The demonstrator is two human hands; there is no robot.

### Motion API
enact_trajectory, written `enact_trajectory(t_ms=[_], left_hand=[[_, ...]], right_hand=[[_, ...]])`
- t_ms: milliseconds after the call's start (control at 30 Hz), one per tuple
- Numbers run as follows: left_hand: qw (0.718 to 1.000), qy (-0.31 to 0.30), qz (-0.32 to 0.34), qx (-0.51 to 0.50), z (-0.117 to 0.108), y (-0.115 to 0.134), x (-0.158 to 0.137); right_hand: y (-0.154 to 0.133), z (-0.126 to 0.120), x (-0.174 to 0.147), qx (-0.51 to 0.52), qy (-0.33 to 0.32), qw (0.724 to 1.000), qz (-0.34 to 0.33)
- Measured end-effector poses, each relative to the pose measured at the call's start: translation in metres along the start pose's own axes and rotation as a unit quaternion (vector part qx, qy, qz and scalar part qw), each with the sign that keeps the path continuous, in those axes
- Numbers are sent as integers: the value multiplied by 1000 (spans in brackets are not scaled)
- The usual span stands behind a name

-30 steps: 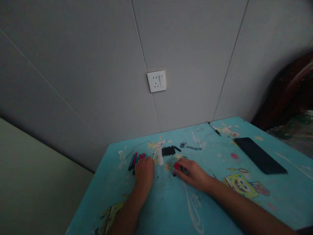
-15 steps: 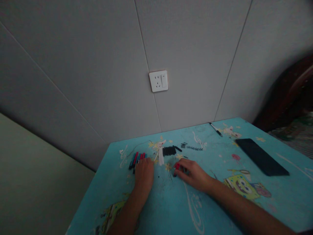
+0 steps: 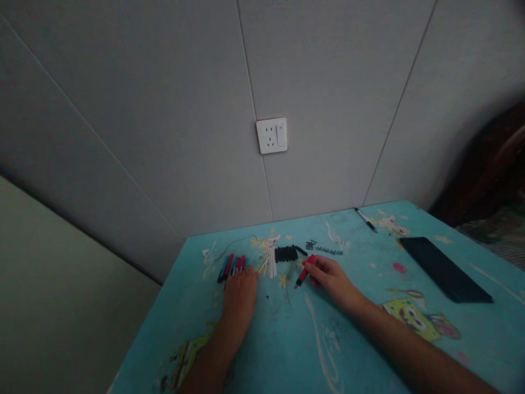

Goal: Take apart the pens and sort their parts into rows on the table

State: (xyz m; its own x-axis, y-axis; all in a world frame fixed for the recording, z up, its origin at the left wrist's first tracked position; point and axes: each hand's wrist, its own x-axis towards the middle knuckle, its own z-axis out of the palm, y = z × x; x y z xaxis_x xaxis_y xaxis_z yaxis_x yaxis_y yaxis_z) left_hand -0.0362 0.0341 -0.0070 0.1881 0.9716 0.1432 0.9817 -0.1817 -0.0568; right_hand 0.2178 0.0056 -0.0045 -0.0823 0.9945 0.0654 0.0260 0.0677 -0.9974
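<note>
My right hand (image 3: 328, 273) is closed on a short red marker pen (image 3: 305, 271) with a black end, pinched between thumb and fingers and tilted above the table. My left hand (image 3: 241, 285) lies over the near right end of a row of red and teal pens (image 3: 232, 264); its fingers look stretched forward onto them, though the tips are partly hidden. Beside that hand, thin white sticks (image 3: 272, 262) lie side by side, with slimmer off-white ones (image 3: 263, 267) slanting next to them. Right of these sits a row of short black cylinders (image 3: 286, 254), one piece slanted at its end.
Small dark pieces (image 3: 310, 244) and a line of little grey parts (image 3: 329, 250) lie farther back. A black-and-white pen (image 3: 366, 220) and a dark flat slab (image 3: 445, 268) rest to the right on the patterned blue table (image 3: 279, 339). Behind stands a wall with a socket (image 3: 272, 135).
My right hand has raised and turned the red pen, so more of its length shows. Another slim off-white stick shows by the white ones. My left hand stays near the pens; the view shifted slightly.
</note>
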Motion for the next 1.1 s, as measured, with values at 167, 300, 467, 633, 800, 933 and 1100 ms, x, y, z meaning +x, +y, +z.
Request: enact_trajectory(t_ms=[167,300,467,633,800,933,1100], left_hand=[[988,20,20,-154,-3,-3,4],[919,104,39,-377,-9,-4,6],[812,87,-2,-577,-13,12,1],[709,68,-10,-702,-20,33,-11],[666,44,-13,-744,-23,39,-18],[664,-30,14,-747,-22,42,-20],[684,-34,29,-729,-26,42,-22]], right_hand=[[0,5,-4,-40,-9,999,-11],[-5,9,-10,-100,17,994,-51],[-13,16,-21,-197,-42,975,-92],[-21,28,-30,-208,-111,963,-133],[-20,34,-32,-243,-141,942,-185],[-17,35,-32,-249,-151,941,-176],[-19,34,-33,-232,-154,945,-169]])
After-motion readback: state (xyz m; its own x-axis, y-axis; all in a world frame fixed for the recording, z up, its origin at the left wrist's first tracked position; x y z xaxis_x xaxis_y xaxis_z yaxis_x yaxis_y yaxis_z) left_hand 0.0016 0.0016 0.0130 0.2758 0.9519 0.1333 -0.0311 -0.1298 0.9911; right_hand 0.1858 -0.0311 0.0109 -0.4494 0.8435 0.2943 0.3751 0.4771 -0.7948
